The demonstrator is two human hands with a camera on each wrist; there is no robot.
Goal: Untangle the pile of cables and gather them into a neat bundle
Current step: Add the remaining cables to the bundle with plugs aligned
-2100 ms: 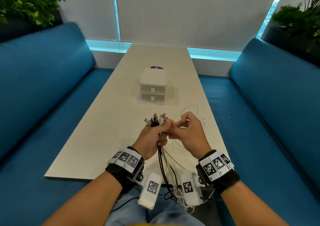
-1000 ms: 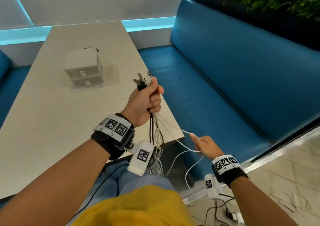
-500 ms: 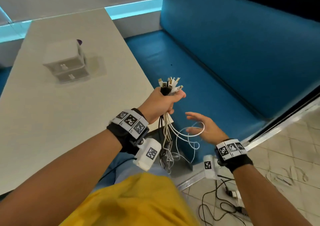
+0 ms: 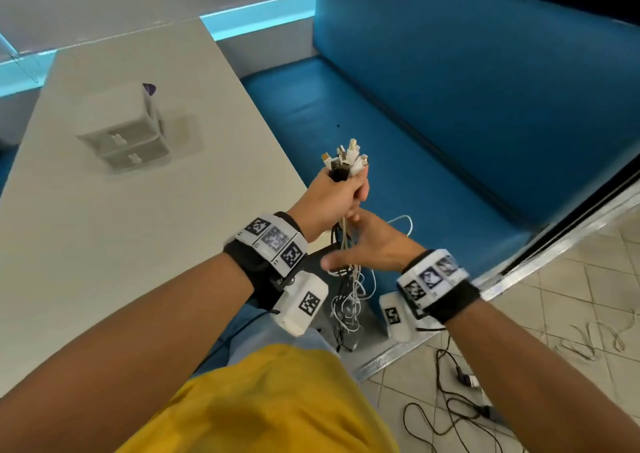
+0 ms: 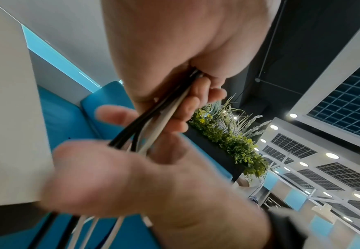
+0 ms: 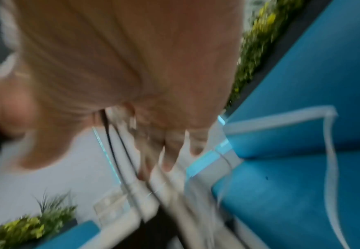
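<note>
The left hand point(image 4: 337, 198) is a closed fist round a bunch of thin white and black rubber-sheathed cables point(image 4: 348, 300), held out past the corner of the pale rectangular table point(image 4: 104, 230). Metal-tipped plug ends point(image 4: 346, 159) fan out above that fist; the rest hangs slack below it in snarled loops. Just under the fist the right hand point(image 4: 370, 244) lies against the strands, thumb spread wide, fingers straight rather than curled as far as the blurred wrist view shows. These cords look light, limp and rather slick, so I'd hold them close beneath the plugs and stroke downward. A small white two-drawer box point(image 4: 128, 133) sits on the table, well beyond the grip; a blue padded bench point(image 4: 450, 123) runs behind it.
</note>
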